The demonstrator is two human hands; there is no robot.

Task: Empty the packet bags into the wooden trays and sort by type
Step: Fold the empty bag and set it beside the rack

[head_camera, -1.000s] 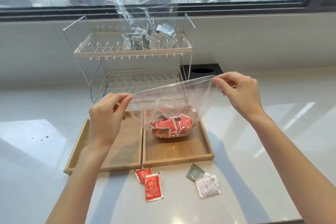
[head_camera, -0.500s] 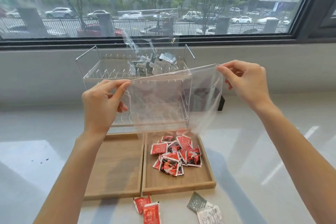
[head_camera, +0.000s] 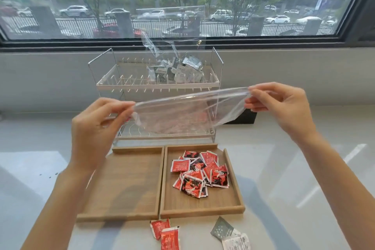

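In the head view, an emptied clear plastic bag point(head_camera: 188, 111) was held stretched above the right wooden tray point(head_camera: 235, 189), which is taken here as the landmark. One end was pinched by the left hand point(head_camera: 97, 128) and the other by the right hand point(head_camera: 280, 107), fingers and thumb closed on the film. A heap of red sauce packets point(head_camera: 199, 173) lay inside that tray, toward its far half. Just left of it, touching, sat the left wooden tray point(head_camera: 125, 184), with nothing seen in it. In front of the tray, on the counter point(head_camera: 304, 168), two loose red packets point(head_camera: 166, 233) and some grey and white packets point(head_camera: 231, 235) lay apart. Behind it stood a wire rack point(head_camera: 158, 85), whose top shelf carried a second bag of grey and white packets point(head_camera: 178, 69).

The first bag's emptying was judged finished. Next, the empty bag would need setting aside and the second bag fetching for the left tray; the strays remained unsorted.
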